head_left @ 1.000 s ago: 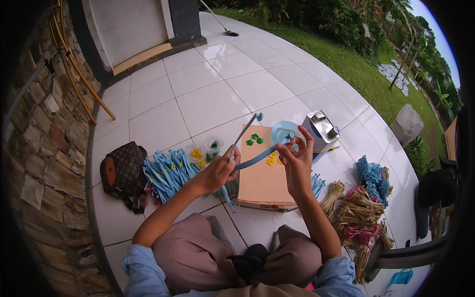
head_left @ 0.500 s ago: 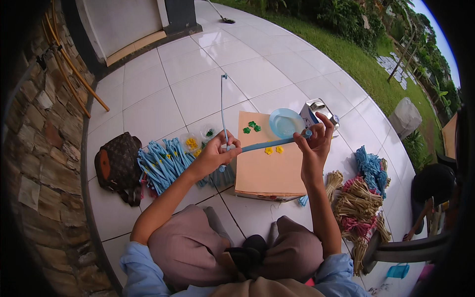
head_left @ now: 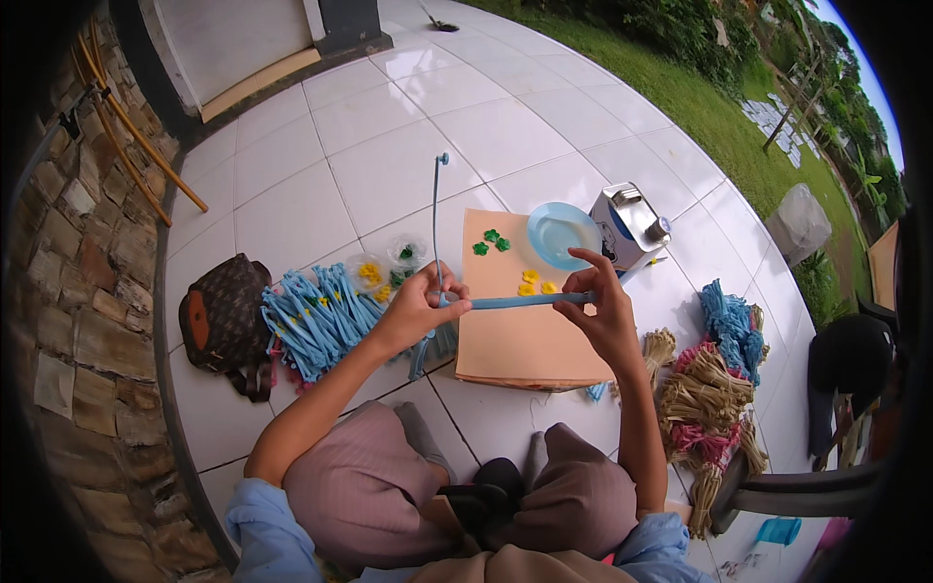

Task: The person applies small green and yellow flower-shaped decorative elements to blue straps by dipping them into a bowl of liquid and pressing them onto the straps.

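Between my hands a light blue strap is held level over a peach-coloured board. My left hand pinches one end, where a thin blue cord rises to a small knot-like tip. At the other end, my right hand grips the strap between thumb and fingers, its upper fingers raised. On the board beyond the strap lie green flower-shaped pieces and yellow flower-shaped pieces. A translucent blue plate rests at the board's far right corner.
Left of the board are a pile of blue straps, small clear cups and a brown patterned backpack. A metal can stands beyond the plate. Bundles of beige, pink and blue cords lie to the right on the tiled floor.
My right hand has come down and slightly left, so the strap now lies nearly level instead of slanting upward. My left hand still holds its end.
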Available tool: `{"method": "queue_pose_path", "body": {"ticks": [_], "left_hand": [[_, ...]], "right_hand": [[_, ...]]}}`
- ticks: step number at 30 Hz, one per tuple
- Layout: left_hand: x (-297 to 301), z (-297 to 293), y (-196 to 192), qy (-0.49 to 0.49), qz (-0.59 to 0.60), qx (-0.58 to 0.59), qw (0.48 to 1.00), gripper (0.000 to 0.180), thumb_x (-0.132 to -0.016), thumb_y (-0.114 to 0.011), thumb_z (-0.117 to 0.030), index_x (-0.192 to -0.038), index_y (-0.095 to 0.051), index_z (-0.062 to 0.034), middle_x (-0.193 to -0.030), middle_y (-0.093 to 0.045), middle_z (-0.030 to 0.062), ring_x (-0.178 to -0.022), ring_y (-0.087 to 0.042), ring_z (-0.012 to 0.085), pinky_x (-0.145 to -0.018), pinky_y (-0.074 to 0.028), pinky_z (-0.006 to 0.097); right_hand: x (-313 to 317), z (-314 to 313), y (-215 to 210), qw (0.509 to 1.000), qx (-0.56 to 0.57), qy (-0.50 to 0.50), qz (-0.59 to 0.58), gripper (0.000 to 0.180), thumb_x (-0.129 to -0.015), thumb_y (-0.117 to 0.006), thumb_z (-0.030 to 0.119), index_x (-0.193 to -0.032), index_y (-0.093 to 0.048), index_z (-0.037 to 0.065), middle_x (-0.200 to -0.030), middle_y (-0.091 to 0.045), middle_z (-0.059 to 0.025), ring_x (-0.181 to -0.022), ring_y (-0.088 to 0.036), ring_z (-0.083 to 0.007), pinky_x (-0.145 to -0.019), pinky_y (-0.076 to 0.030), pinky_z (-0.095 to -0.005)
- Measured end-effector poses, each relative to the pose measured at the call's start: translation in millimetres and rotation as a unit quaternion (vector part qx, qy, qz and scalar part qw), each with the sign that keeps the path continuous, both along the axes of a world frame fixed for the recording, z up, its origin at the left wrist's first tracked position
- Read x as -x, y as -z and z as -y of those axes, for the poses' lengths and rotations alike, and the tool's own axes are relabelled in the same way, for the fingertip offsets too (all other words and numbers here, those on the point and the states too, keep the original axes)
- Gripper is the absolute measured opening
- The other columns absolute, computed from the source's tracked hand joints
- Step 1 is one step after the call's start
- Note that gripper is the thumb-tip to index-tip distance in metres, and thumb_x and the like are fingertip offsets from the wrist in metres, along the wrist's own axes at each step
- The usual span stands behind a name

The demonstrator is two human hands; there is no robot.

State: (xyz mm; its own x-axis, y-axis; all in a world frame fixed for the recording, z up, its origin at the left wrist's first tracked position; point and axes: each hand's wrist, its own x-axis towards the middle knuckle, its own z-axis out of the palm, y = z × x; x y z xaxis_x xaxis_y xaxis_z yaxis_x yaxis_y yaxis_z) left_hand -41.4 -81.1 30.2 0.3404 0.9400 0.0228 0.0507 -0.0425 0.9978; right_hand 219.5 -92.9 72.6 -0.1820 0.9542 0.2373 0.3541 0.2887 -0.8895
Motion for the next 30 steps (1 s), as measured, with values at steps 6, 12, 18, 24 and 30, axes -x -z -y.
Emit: {"method": "queue_pose_path", "body": {"ticks": [6, 12, 18, 24, 30], "left_hand": [[0.9, 0.9, 12.7, -0.021, 0.018, 0.001, 1.0, 0.029, -0.078, -0.066, -0.006, -0.081, -0.038, -0.0126, -0.085, -0.057, 0.0016, -0.066, -0.044, 0.0016, -0.059, -0.038, 0.017], [2.1, -0.6, 7.3, -0.048, 0.0, 0.029, 0.998, 0.03, -0.079, -0.064, -0.006, -0.08, -0.035, -0.014, -0.089, -0.055, 0.0021, -0.062, -0.041, 0.0, -0.051, -0.034, 0.015], [7.7, 2.4, 11.2, -0.171, 0.196, 0.048, 0.964, 0.029, -0.084, -0.058, -0.007, -0.074, -0.032, -0.0142, -0.071, -0.049, -0.0013, -0.05, -0.03, 0.0027, -0.047, -0.026, 0.018], [-5.4, 2.7, 14.1, -0.231, 0.2, 0.03, 0.952, 0.029, -0.09, -0.05, -0.01, -0.071, -0.028, -0.0145, -0.062, -0.033, -0.0044, -0.049, -0.027, 0.0034, -0.045, -0.022, 0.02], [-17.5, 3.6, 24.0, -0.222, 0.191, 0.061, 0.954, 0.031, -0.089, -0.053, -0.011, -0.071, -0.028, -0.0146, -0.063, -0.03, -0.0053, -0.051, -0.027, 0.0034, -0.046, -0.024, 0.02]], "right_hand": [[7.0, -1.8, 5.3, 0.987, -0.03, -0.03, -0.157, 0.057, -0.071, -0.066, -0.008, -0.122, -0.045, 0.007, -0.08, -0.051, -0.0018, -0.077, -0.052, -0.0075, -0.07, -0.044, -0.0223], [-8.7, -9.1, 8.9, 0.994, 0.041, -0.032, -0.099, 0.048, -0.077, -0.063, -0.002, -0.121, -0.045, 0.006, -0.087, -0.057, -0.0038, -0.085, -0.055, -0.011, -0.08, -0.046, -0.0265], [-1.3, -26.6, 55.1, 0.99, 0.045, 0.079, -0.108, 0.034, -0.077, -0.063, -0.001, -0.107, -0.048, 0.004, -0.1, -0.058, -0.0086, -0.089, -0.057, -0.0158, -0.079, -0.047, -0.0286], [30.5, -29.9, 90.0, 0.992, -0.059, 0.041, 0.102, 0.035, -0.072, -0.063, -0.002, -0.102, -0.048, 0.004, -0.094, -0.054, -0.0104, -0.086, -0.052, -0.0254, -0.076, -0.045, -0.0355], [34.9, -33.3, 94.4, 0.988, -0.045, 0.05, 0.139, 0.038, -0.071, -0.061, -0.002, -0.104, -0.045, 0.004, -0.093, -0.052, -0.0133, -0.089, -0.051, -0.0281, -0.081, -0.043, -0.0376]]}}
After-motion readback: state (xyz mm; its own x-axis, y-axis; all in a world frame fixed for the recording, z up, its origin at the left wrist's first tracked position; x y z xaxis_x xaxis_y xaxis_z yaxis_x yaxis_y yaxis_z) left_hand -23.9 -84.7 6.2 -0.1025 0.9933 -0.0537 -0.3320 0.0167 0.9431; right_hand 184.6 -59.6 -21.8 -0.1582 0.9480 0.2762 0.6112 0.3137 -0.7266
